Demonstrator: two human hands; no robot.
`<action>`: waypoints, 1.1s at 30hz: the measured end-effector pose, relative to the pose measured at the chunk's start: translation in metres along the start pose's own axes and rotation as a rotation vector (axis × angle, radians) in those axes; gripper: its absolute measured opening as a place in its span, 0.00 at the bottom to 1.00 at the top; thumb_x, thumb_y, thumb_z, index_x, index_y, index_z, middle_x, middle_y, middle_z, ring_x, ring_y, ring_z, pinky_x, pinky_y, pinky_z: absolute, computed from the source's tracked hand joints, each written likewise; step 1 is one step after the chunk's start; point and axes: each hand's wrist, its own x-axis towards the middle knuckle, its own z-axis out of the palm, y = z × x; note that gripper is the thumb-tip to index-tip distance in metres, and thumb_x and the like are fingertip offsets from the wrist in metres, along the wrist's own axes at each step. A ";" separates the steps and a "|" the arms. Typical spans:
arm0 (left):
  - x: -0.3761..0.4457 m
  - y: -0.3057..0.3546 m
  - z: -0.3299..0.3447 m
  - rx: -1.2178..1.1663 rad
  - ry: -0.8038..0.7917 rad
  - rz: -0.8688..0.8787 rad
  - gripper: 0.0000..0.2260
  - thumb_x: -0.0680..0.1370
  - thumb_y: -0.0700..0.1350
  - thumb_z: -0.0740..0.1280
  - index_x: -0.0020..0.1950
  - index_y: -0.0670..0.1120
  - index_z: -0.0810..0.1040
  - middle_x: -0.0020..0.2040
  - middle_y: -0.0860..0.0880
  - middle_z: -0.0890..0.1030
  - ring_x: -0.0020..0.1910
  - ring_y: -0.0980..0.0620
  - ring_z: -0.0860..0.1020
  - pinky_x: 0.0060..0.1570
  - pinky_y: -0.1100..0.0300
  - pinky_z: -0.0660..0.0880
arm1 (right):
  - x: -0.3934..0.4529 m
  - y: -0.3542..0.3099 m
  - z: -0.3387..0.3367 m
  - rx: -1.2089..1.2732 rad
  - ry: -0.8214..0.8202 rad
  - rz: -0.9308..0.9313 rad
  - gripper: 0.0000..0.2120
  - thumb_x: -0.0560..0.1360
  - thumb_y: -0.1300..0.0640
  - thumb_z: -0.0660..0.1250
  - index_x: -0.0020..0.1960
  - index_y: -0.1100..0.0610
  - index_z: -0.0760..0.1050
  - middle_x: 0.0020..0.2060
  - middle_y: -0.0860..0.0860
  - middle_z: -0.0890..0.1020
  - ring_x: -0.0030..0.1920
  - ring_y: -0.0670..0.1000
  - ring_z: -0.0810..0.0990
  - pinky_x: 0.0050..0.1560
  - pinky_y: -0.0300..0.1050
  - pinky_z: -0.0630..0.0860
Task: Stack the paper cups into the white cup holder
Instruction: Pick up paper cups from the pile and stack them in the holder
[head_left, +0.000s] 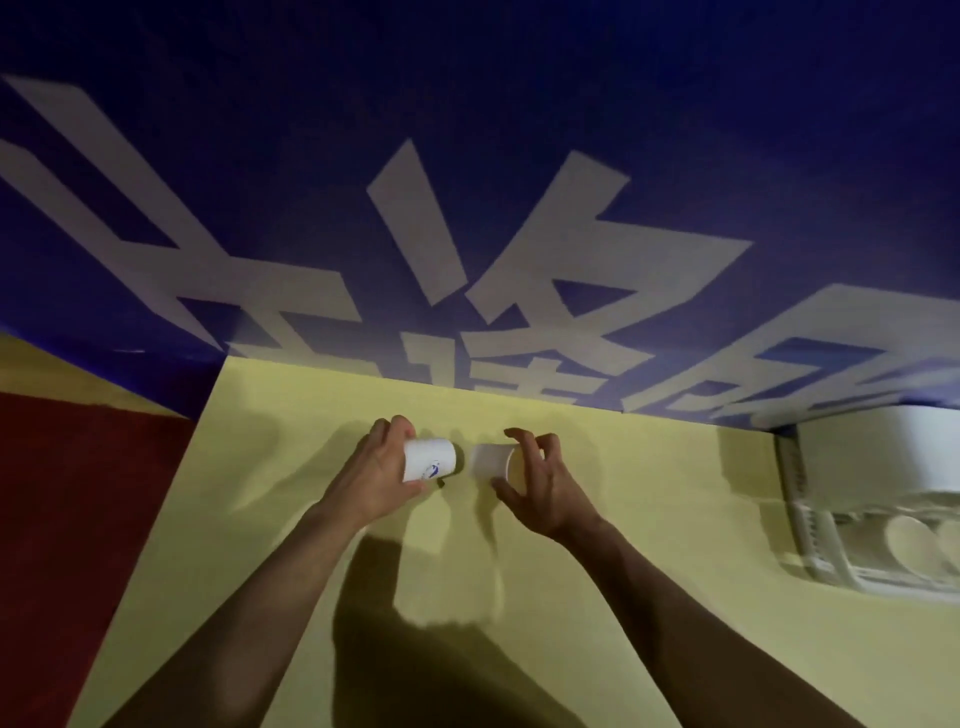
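Above a yellow counter, the left hand has its grip around a white paper cup with a blue logo. The right hand clasps a plain white paper cup, held sideways. Both likely feel light and crushable; hold the walls gently. The white cup holder sits far right.

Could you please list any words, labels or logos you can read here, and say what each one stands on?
Blue wall banner: large pale characters, cropped and skewed; none can be read with certainty.
Paper cup in the left hand: a small blue logo, too blurred to read.
Second cup at the right hand: no print visible.
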 end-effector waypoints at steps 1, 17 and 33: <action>-0.001 0.018 0.002 0.012 -0.007 0.037 0.28 0.69 0.53 0.79 0.61 0.52 0.68 0.57 0.51 0.69 0.55 0.47 0.75 0.51 0.55 0.73 | -0.013 0.005 -0.010 -0.007 0.021 -0.009 0.31 0.79 0.45 0.66 0.73 0.64 0.65 0.66 0.57 0.73 0.54 0.58 0.70 0.55 0.54 0.75; -0.059 0.334 0.126 -0.122 -0.032 0.303 0.31 0.76 0.57 0.70 0.75 0.59 0.59 0.69 0.59 0.66 0.70 0.55 0.67 0.62 0.57 0.68 | -0.276 0.180 -0.200 0.156 0.404 0.198 0.26 0.75 0.43 0.68 0.71 0.43 0.69 0.62 0.48 0.70 0.60 0.48 0.76 0.64 0.45 0.74; -0.079 0.555 0.271 -0.136 0.056 0.363 0.26 0.74 0.51 0.73 0.69 0.64 0.68 0.63 0.60 0.67 0.64 0.56 0.72 0.62 0.54 0.76 | -0.388 0.354 -0.329 0.210 0.326 0.179 0.28 0.75 0.48 0.74 0.72 0.50 0.70 0.62 0.49 0.74 0.60 0.45 0.74 0.60 0.26 0.63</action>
